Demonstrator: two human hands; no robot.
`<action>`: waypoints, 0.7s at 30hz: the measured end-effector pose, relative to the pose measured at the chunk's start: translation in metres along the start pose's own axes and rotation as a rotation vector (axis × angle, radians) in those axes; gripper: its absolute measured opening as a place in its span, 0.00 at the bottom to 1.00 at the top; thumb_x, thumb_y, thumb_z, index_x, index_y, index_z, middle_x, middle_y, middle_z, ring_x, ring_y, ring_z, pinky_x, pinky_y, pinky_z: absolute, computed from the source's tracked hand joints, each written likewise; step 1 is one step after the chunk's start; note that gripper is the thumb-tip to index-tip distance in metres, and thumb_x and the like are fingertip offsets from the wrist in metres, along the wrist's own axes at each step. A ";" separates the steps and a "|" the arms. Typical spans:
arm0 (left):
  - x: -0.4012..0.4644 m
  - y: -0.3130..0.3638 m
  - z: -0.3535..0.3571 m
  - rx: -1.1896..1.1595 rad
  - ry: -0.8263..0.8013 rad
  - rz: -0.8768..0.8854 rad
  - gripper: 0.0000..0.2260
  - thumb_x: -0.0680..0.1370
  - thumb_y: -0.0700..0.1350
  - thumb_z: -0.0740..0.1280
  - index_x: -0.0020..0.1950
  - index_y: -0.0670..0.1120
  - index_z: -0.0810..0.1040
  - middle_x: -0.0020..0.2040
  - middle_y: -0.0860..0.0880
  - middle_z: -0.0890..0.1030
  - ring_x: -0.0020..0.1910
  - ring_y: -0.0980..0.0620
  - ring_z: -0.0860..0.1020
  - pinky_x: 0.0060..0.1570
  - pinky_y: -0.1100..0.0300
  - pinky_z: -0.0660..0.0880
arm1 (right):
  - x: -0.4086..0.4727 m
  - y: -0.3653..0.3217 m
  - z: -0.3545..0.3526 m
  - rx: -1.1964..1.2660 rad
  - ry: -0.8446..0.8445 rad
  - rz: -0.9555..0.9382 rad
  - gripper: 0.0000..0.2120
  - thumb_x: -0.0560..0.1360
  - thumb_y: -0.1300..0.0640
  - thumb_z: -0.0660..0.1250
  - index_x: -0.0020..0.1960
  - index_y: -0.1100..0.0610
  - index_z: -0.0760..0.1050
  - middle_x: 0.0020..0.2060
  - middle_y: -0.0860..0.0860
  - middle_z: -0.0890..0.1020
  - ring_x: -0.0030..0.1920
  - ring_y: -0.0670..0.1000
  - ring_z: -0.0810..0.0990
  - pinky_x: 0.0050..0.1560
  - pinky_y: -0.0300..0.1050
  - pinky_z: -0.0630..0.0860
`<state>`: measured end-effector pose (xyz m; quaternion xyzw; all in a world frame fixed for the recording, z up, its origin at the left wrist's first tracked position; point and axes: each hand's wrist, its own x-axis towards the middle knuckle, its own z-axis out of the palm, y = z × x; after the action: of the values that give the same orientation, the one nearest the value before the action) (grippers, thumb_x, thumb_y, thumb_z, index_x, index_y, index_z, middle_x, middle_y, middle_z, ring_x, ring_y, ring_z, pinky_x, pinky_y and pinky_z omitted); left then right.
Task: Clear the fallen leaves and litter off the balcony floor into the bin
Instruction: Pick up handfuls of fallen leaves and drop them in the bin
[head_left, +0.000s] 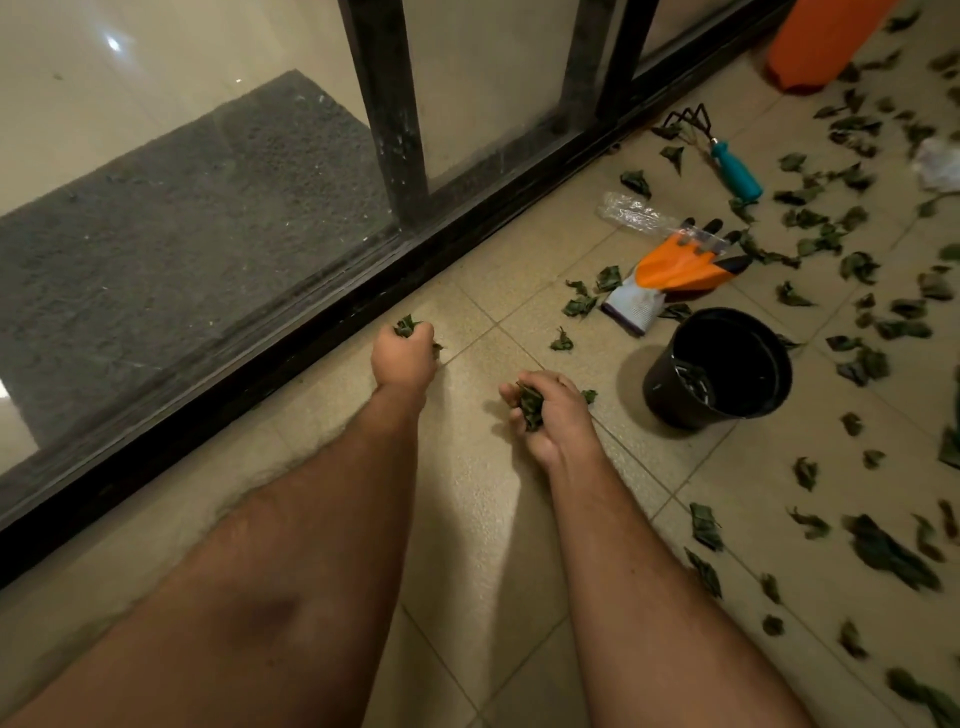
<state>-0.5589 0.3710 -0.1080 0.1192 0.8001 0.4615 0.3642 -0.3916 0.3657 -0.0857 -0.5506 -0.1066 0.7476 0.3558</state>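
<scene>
Left of the bin (717, 364), your left hand (405, 353) and right hand (550, 410) each clutch leaves (530, 405), bunched so each trip to dump carries more.

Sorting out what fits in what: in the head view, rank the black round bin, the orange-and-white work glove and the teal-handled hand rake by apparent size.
1. Black round bin
2. Orange-and-white work glove
3. Teal-handled hand rake

The rake lies farther from the camera, so its place below the glove is unsure.
</scene>
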 end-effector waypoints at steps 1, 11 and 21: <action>-0.003 -0.001 0.001 -0.091 -0.050 -0.026 0.02 0.78 0.43 0.65 0.50 0.45 0.75 0.45 0.42 0.81 0.34 0.51 0.77 0.31 0.57 0.75 | 0.000 -0.003 -0.002 -0.063 0.045 -0.038 0.07 0.77 0.67 0.67 0.48 0.57 0.71 0.40 0.56 0.80 0.32 0.49 0.81 0.23 0.36 0.71; -0.031 0.010 0.029 0.005 -0.337 0.007 0.07 0.82 0.42 0.62 0.57 0.50 0.76 0.37 0.47 0.76 0.28 0.53 0.72 0.30 0.58 0.69 | 0.021 -0.019 -0.055 -1.136 0.442 -0.470 0.17 0.79 0.53 0.68 0.65 0.57 0.74 0.58 0.52 0.81 0.58 0.50 0.79 0.35 0.32 0.65; -0.044 0.018 0.093 0.578 -0.337 0.484 0.11 0.76 0.51 0.72 0.54 0.47 0.78 0.43 0.52 0.78 0.41 0.55 0.76 0.39 0.60 0.72 | 0.008 -0.028 -0.071 -0.773 0.062 -0.269 0.02 0.76 0.60 0.68 0.46 0.59 0.78 0.37 0.52 0.80 0.35 0.48 0.77 0.28 0.39 0.71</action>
<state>-0.4662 0.4186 -0.1010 0.4753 0.7748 0.2639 0.3228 -0.3169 0.3745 -0.1029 -0.6472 -0.4401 0.5821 0.2205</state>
